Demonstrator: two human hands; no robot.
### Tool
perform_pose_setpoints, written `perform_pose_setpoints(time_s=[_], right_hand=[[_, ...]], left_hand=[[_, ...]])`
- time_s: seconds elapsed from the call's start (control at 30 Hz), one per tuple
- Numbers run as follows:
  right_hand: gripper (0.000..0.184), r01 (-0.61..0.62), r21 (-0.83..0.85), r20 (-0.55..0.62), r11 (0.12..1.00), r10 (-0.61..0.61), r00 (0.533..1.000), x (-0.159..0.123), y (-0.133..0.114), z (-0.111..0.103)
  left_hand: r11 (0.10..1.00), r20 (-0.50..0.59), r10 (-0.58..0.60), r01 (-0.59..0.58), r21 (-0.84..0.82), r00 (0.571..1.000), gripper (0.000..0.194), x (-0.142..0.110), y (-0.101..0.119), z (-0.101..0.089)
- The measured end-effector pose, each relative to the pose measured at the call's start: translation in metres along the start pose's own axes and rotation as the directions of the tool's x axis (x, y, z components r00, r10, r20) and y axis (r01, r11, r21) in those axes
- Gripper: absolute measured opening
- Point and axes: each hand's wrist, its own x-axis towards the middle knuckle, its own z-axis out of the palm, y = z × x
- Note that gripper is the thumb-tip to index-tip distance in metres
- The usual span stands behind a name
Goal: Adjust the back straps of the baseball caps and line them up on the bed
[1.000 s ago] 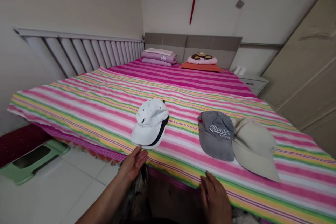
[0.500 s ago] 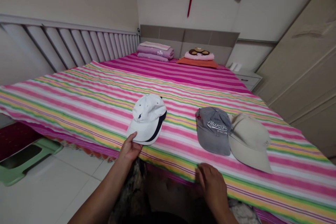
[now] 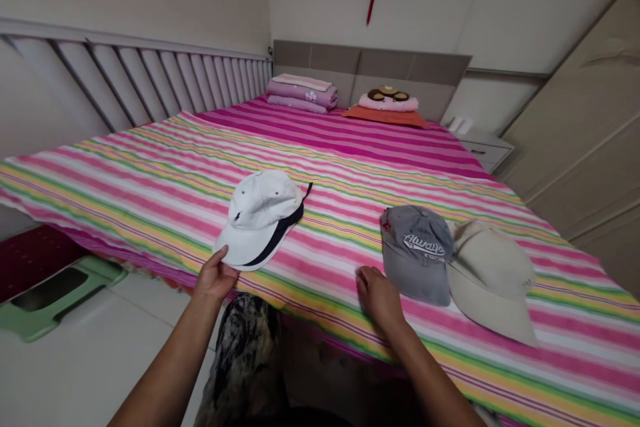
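A white baseball cap (image 3: 263, 207) with a dark navy edge along its brim and a small dark emblem is at the near side of the bed. My left hand (image 3: 217, 278) pinches the front of its brim, thumb on top. A dark strap end sticks out at the cap's back. To the right, a grey cap (image 3: 417, 253) with white lettering lies against a beige cap (image 3: 493, 273), brims toward me. My right hand (image 3: 380, 297) is just left of the grey cap's brim, over the striped sheet, fingers curled in and nothing visible in them.
The striped sheet (image 3: 165, 180) covers the near part of the bed. Folded purple bedding (image 3: 303, 95) and a pink pillow (image 3: 389, 103) are by the headboard (image 3: 320, 57). A green stool (image 3: 65, 303) stands on the floor at left, a wardrobe (image 3: 595, 160) at right.
My left hand has shifted left with the white cap, which is turned a little. The right hand has moved forward and left from the bed's edge onto the sheet. The view has shifted slightly.
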Motion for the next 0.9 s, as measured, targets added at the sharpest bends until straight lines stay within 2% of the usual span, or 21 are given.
perform_pose_setpoints(time_s=[0.17,0.37,0.43,0.5,0.53,0.6,0.67,0.77,0.9], right_hand=[[0.015,0.022,0.109,0.034,0.994,-0.025,0.999,-0.005,0.003,-0.010],[0.016,-0.024,0.137,-0.006,0.990,0.025,1.000,-0.004,0.007,-0.013],[0.018,-0.036,0.134,-0.013,0.990,0.038,0.999,-0.003,0.006,-0.010],[0.022,-0.044,0.136,-0.023,0.990,0.048,0.999,-0.001,0.005,-0.007],[0.024,-0.048,0.139,-0.027,0.989,0.053,0.998,0.001,0.004,-0.005],[0.028,-0.050,0.147,-0.025,0.988,0.054,0.998,0.003,0.003,-0.003],[0.027,-0.037,0.165,-0.010,0.986,0.039,0.999,0.005,0.003,-0.002],[0.023,-0.008,0.218,0.004,0.976,0.007,1.000,-0.001,0.004,-0.005],[0.026,0.014,0.286,0.000,0.958,-0.015,1.000,-0.027,0.006,-0.007]], left_hand=[[0.999,0.023,0.002,-0.002,-0.038,1.000,0.039,0.007,0.002,-0.015],[0.997,0.037,0.052,-0.050,-0.052,0.998,0.031,0.006,0.000,-0.012],[0.998,0.023,0.026,-0.027,0.064,0.999,0.025,0.005,0.003,-0.014],[0.970,-0.060,0.041,-0.025,0.242,0.997,0.014,0.003,0.007,-0.019],[0.944,-0.112,0.087,-0.046,0.326,0.990,0.011,0.001,0.010,-0.022],[0.890,-0.176,0.224,-0.127,0.437,0.959,0.018,-0.002,0.015,-0.028],[0.862,-0.169,0.301,-0.192,0.469,0.939,0.023,-0.005,0.019,-0.031],[0.869,-0.142,0.250,-0.157,0.470,0.958,0.021,-0.007,0.022,-0.029],[0.880,-0.161,0.168,-0.074,0.468,0.973,0.017,-0.007,0.024,-0.025]])
